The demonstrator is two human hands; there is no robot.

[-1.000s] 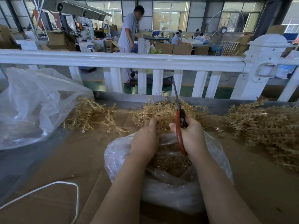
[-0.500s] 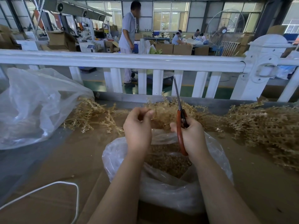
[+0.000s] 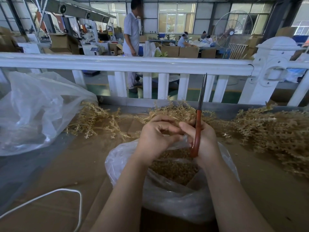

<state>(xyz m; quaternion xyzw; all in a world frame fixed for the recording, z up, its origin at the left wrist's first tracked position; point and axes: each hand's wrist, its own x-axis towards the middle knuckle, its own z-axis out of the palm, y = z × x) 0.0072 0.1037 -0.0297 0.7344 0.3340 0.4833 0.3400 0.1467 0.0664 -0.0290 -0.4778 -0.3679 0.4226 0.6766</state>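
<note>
Table [image 3: 70, 164]: big heaps of golden plastic sprigs [image 3: 275, 134] uncut, much left. Clear bag [image 3: 175, 201] under my hands, part-filled with cut pieces [image 3: 175, 169]. Red-handled scissors [image 3: 198, 128] gripped in right hand [image 3: 207, 141], blades up, over bag. Left hand [image 3: 155, 138] fingers curled; whether holding anything, cannot tell.

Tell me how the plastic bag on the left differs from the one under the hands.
The left bag lies slumped and spread out; the near bag sits mouth up and open. The near bag holds small golden pieces; the left bag's contents cannot be told. The near bag is under the left hand and the right hand, which grips scissors; the left bag lies apart. Both are thin clear plastic.
</note>
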